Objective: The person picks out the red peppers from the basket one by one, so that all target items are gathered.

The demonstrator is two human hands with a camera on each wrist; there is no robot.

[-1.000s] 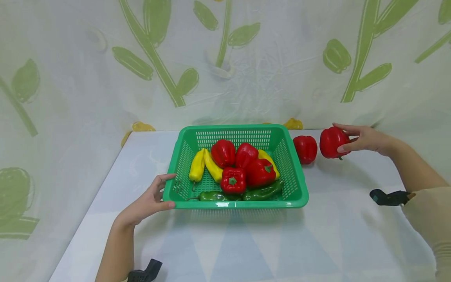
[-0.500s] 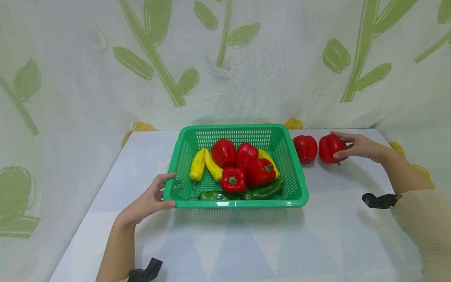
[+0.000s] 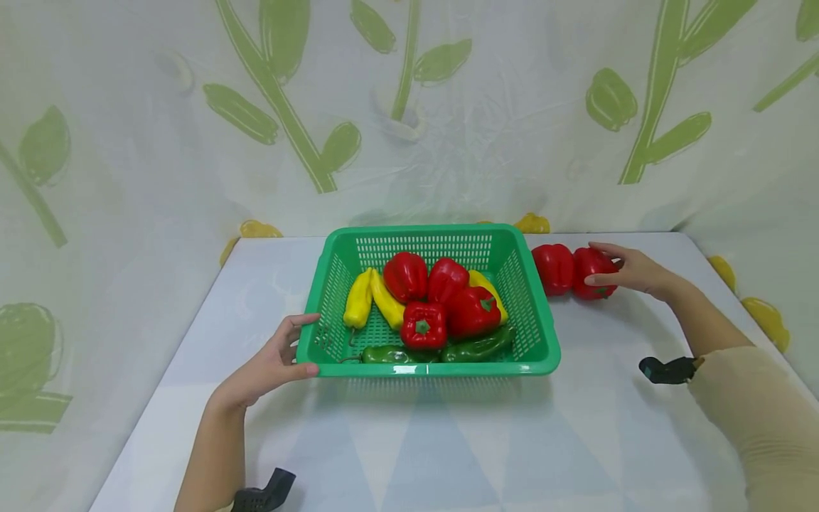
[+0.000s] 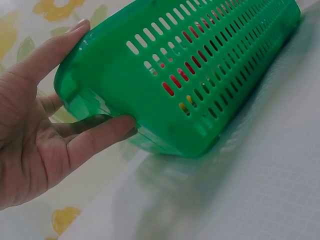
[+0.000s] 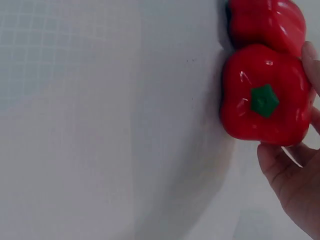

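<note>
My right hand (image 3: pixel 633 272) grips a red bell pepper (image 3: pixel 589 264) on the table, to the right of the basket. In the right wrist view its green stem (image 5: pixel 264 100) faces the camera, and it sits against a second red bell pepper (image 5: pixel 265 22). At the near left corner of the green plastic basket (image 3: pixel 422 370), my left hand (image 3: pixel 271 366) holds the rim, thumb and fingers on either side in the left wrist view (image 4: pixel 35 135). Inside lie several red bell peppers (image 3: pixel 424 327), several yellow peppers (image 3: pixel 358 299) and two green peppers (image 3: pixel 476 348).
The white table (image 3: pixel 576 427) with pale blue triangles extends in front of the basket. Behind it hangs a pale curtain (image 3: pixel 486 142) with green leaf prints, which also falls along the left and right sides. A black wrist camera (image 3: pixel 262 492) is strapped to each forearm.
My right hand has lowered the red bell pepper to the table and moved it left against the other red bell pepper. The left hand and basket have stayed in place.
</note>
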